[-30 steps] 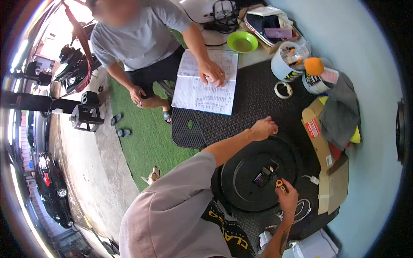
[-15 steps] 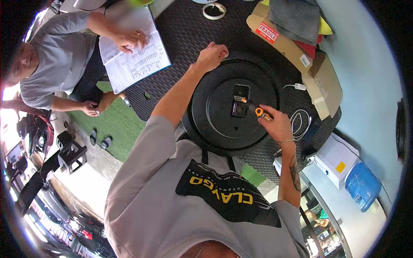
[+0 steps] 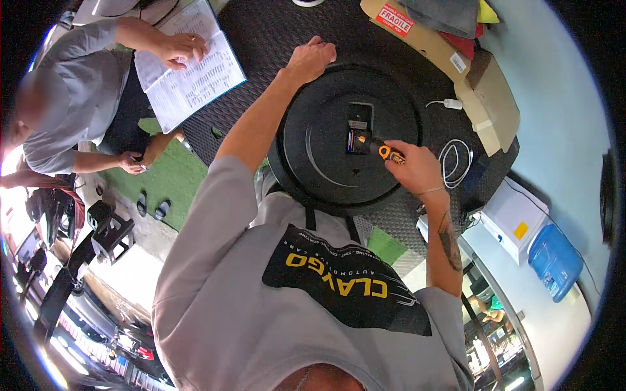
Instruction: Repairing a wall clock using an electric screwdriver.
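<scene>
A round black disc-shaped piece (image 3: 313, 140) with a raised rim lies in front of me. In its middle is a rectangular recess (image 3: 370, 111) with a small dark part (image 3: 352, 141) inside. My right hand (image 3: 417, 168) is closed around an orange-and-black hand tool (image 3: 389, 153), whose exact kind I cannot make out. The tool's narrow tip points left, over the lower part of the recess; whether it touches is unclear. At the disc's far-left rim is my left hand (image 3: 312, 60), its fingers curled. What they may grip is hidden.
An opened cardboard box (image 3: 479, 98) with folded cloths (image 3: 447, 16) lies at the far right of the textured black table (image 3: 254, 39). A coiled white cable (image 3: 456, 161) lies beside the disc. Another person (image 3: 85, 85) sits at left with an open notebook (image 3: 195, 72). A blue water jug (image 3: 554, 264) stands at lower right.
My right hand has brought the tool left, its tip now lower in the recess. My left hand remains by the rim. The whole view has shifted slightly.
</scene>
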{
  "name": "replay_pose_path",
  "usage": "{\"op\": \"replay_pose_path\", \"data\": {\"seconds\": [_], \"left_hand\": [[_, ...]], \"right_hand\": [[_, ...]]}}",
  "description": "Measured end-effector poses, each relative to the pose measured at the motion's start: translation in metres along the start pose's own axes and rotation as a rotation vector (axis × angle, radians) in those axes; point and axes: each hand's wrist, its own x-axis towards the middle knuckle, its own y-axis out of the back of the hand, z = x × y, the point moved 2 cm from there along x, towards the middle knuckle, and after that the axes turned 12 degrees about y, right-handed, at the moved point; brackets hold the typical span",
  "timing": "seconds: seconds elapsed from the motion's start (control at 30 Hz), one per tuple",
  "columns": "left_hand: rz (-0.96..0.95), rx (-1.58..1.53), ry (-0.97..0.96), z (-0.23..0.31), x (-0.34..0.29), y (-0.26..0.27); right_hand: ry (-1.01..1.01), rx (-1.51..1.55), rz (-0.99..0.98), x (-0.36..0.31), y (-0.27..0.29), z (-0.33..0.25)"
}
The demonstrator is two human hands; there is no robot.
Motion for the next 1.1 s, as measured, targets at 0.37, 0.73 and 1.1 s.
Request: {"op": "replay_pose_path", "data": {"seconds": [0.37,0.73,1.1], "left_hand": [[-0.187,-0.015,0.298,0.030,0.004,0.009],[-0.384,-0.570,0.418,-0.015,0.017,0.001],[-0.382,-0.723,0.439,-0.014,0.015,-0.013]], "right_hand": [[0.089,0.049,-0.001,-0.003,-0.013,0.001],[0.095,0.088,-0.058,0.007,-0.010,0.003],[0.121,0.217,0.012,0.019,0.004,0.011]]}}
